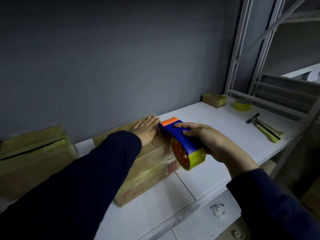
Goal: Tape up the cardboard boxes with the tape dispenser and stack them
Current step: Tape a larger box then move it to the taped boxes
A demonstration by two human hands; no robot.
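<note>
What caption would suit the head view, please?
Left hand rests flat on the box; right hand grips the tape dispenser.

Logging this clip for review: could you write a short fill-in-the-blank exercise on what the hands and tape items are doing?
The left hand lies flat on top of a cardboard ___.
The right hand grips a blue tape ___.
Beside the small box at the far end stands a spare ___ of tape.
Missing words: box; dispenser; roll.

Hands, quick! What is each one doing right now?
Left hand: open, flat on the taped brown cardboard box.
Right hand: closed around the blue and orange plastic tape dispenser.
</note>
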